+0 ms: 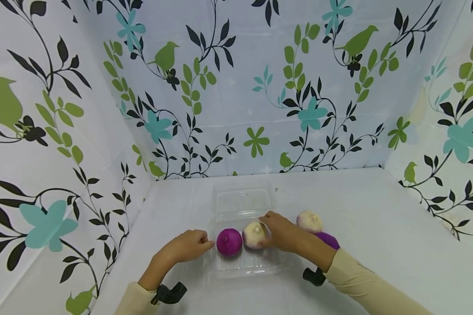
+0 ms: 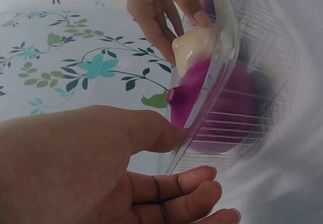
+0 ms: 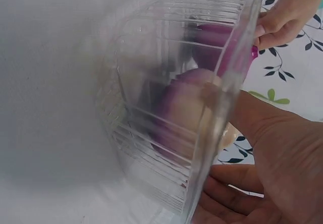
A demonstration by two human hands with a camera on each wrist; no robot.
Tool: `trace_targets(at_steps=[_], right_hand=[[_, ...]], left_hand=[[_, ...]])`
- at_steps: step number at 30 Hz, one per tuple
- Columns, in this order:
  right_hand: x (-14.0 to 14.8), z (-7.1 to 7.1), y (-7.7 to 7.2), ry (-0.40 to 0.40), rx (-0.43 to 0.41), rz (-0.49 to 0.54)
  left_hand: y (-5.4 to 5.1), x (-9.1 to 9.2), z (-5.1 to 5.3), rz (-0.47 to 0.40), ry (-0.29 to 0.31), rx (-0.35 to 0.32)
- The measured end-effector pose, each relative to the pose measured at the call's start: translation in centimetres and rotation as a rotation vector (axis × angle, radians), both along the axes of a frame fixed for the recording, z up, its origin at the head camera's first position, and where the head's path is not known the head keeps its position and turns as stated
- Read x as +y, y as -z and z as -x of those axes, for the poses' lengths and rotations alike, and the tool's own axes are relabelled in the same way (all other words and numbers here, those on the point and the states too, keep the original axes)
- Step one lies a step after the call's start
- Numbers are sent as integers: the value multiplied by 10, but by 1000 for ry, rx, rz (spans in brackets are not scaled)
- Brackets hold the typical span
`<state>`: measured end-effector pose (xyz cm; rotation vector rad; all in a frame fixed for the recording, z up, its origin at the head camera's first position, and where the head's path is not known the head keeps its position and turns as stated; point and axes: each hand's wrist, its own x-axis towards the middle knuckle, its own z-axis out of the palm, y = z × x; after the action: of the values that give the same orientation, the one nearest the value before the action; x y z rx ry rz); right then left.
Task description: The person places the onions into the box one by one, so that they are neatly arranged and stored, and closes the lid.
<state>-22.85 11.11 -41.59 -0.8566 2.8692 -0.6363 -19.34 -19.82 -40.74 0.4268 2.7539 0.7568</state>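
left hand (image 1: pixel 191 245) pinches the near-left edge of a clear, ribbed, rectangular plastic container (image 1: pixel 242 264). from overhead its fingers look folded, their hold hard to read; the left wrist view settles it, thumb on the rim, other fingers bent beneath and outside.

right hand (image 1: pixel 277 229) grips a round cream-and-purple turnip-like vegetable (image 1: pixel 254 235), which sits inside the container walls. thumb shows through the clear plastic in the right wrist view, touching the pale side; the left wrist view adds a fingertip on the upper surface and further fingers round the far side. whether the underside bears on the container floor, cannot tell.

just left of it, also inside, a round, glossy magenta vegetable (image 1: pixel 229 242). its small nub points up from overhead; both wrist views show its lower body through the ribbed wall.

seen from the head only: a clear, flat plastic lid (image 1: pixel 243 202) folded back beyond the container. to the right, outside, a second round cream-coloured vegetable (image 1: pixel 309 221) near a smooth deep-purple object (image 1: pixel 328 239), the latter partly hidden by the right forearm, full shape unclear. all on a white-covered table (image 1: pixel 378 214), with a white cloth printed with birds and leaves (image 1: pixel 236 87) hanging behind.
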Motion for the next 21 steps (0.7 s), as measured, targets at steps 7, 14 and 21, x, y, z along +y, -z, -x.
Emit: trace_targets(at_steps=[7, 14, 21], right_hand=[[9, -1, -13, 57, -35, 36], [27, -1, -32, 96, -5, 60], [54, 0, -42, 122, 97, 171]], left_hand=[[-1, -1, -1, -6, 8, 1], [-3, -1, -1, -1, 9, 3], [-2, 0, 0, -2, 5, -5]])
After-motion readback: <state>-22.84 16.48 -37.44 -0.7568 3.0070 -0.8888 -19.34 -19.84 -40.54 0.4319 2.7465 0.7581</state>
